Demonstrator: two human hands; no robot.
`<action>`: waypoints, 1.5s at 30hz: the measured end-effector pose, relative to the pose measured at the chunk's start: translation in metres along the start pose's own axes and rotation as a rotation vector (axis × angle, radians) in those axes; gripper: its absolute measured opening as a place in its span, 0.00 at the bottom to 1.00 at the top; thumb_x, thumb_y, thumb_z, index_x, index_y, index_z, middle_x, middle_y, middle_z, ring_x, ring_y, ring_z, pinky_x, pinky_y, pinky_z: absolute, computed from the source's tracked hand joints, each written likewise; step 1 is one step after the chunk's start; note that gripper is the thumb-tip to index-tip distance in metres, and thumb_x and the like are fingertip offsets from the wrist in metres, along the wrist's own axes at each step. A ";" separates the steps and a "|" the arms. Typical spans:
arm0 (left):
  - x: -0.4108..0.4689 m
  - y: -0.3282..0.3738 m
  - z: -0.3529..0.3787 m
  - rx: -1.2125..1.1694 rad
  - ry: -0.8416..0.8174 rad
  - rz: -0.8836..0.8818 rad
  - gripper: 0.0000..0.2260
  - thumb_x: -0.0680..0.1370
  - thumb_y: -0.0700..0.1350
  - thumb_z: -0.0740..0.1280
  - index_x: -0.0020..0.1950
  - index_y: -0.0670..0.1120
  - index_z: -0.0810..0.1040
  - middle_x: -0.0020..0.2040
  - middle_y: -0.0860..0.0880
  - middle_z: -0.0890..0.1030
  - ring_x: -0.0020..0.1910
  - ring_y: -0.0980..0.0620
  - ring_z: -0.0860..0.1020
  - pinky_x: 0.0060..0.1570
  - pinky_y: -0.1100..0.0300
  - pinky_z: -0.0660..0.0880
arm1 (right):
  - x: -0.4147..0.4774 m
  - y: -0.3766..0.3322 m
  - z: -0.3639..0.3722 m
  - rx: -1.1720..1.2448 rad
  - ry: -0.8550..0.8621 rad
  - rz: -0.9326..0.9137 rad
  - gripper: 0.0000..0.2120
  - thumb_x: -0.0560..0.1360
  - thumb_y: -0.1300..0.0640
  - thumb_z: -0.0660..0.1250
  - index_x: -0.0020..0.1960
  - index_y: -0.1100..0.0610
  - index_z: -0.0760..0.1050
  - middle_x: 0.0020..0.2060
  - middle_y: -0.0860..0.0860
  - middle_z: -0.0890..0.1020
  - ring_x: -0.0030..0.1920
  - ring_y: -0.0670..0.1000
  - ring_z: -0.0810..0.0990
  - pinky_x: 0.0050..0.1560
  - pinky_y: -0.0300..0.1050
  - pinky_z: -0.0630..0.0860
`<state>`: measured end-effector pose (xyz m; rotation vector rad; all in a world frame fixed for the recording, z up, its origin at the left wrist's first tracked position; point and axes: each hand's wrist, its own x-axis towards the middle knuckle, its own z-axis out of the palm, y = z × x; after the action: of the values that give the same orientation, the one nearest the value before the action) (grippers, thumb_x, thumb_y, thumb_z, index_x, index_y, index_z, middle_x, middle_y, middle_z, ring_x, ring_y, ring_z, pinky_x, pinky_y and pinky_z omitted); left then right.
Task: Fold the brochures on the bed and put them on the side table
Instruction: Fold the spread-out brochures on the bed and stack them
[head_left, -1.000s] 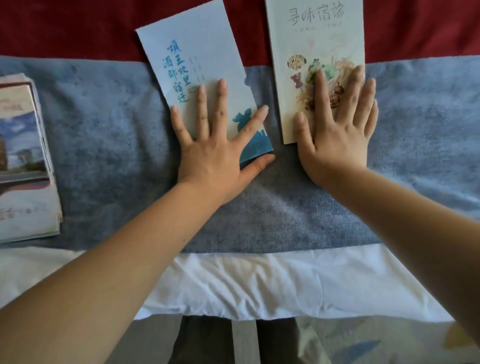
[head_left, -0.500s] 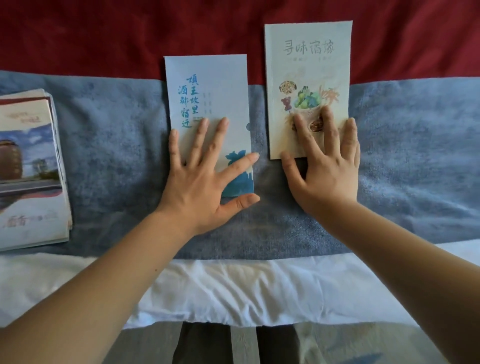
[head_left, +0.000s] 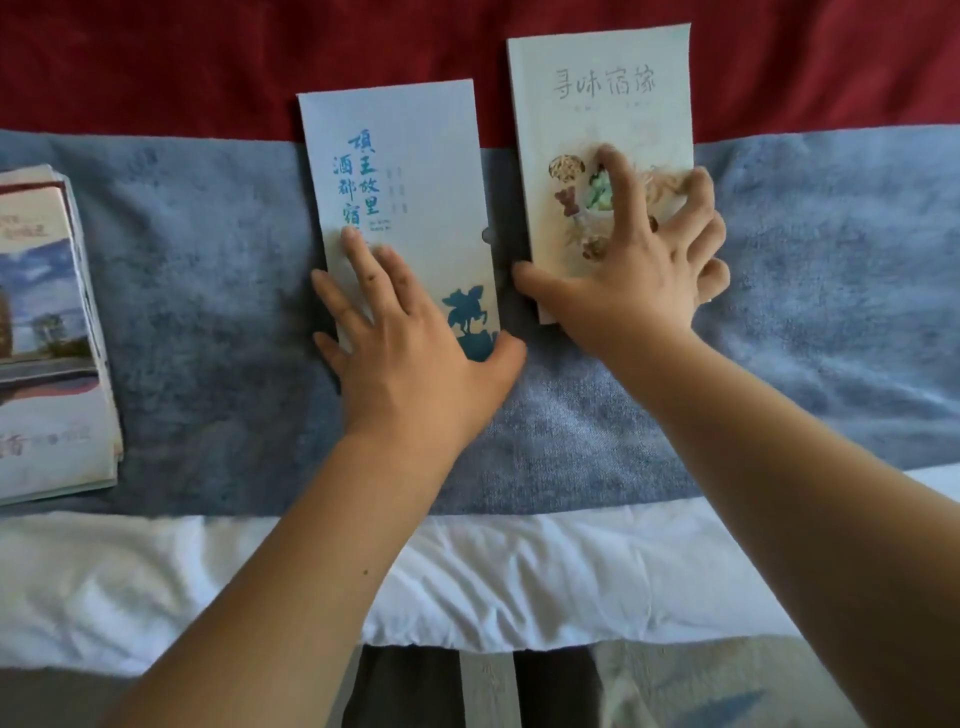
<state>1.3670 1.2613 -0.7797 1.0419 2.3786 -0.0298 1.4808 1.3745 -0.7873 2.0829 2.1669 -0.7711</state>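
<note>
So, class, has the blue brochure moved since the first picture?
Yes. Judged against the blanket's red-blue seam, the blue brochure has turned clockwise from tilted to straight, parallel to the cream brochure.

Matt paper brochures (head_left: 400, 171), fuzzy blue towel cloth (head_left: 208, 312), smooth white sheet (head_left: 208, 571), red velvety fabric (head_left: 208, 52)

Folded blue brochure (head_left: 400, 171) lies flat on bed (head_left: 208, 270), just beside folded cream brochure (head_left: 602, 88). Brochure stack (head_left: 47, 338) well apart, far left.

blue brochure (head_left: 395, 171) — 项王故里 and 酒都宿, cream brochure (head_left: 602, 114) — 寻味宿, last character unclear
</note>
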 end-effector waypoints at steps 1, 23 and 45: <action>0.000 -0.001 -0.001 -0.013 -0.011 0.012 0.53 0.73 0.69 0.62 0.82 0.38 0.42 0.82 0.43 0.34 0.80 0.32 0.40 0.74 0.30 0.55 | -0.008 0.003 0.001 -0.005 -0.013 -0.016 0.51 0.57 0.27 0.70 0.75 0.26 0.51 0.81 0.57 0.45 0.79 0.63 0.48 0.74 0.64 0.53; -0.009 -0.025 0.008 -0.101 -0.034 0.158 0.46 0.74 0.68 0.43 0.83 0.39 0.43 0.83 0.43 0.36 0.80 0.30 0.37 0.75 0.30 0.49 | -0.014 0.057 -0.012 0.511 0.024 0.076 0.36 0.71 0.39 0.70 0.77 0.36 0.64 0.64 0.45 0.78 0.62 0.44 0.79 0.68 0.51 0.76; -0.013 -0.029 0.023 -0.018 0.062 0.190 0.46 0.76 0.69 0.47 0.83 0.40 0.45 0.83 0.41 0.39 0.80 0.28 0.40 0.76 0.30 0.50 | -0.054 0.055 0.007 0.419 0.111 -0.034 0.44 0.79 0.47 0.72 0.84 0.54 0.50 0.60 0.48 0.66 0.50 0.33 0.61 0.54 0.18 0.56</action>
<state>1.3655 1.2268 -0.7987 1.2729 2.3191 0.0936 1.5358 1.3205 -0.7911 2.3261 2.2589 -1.2354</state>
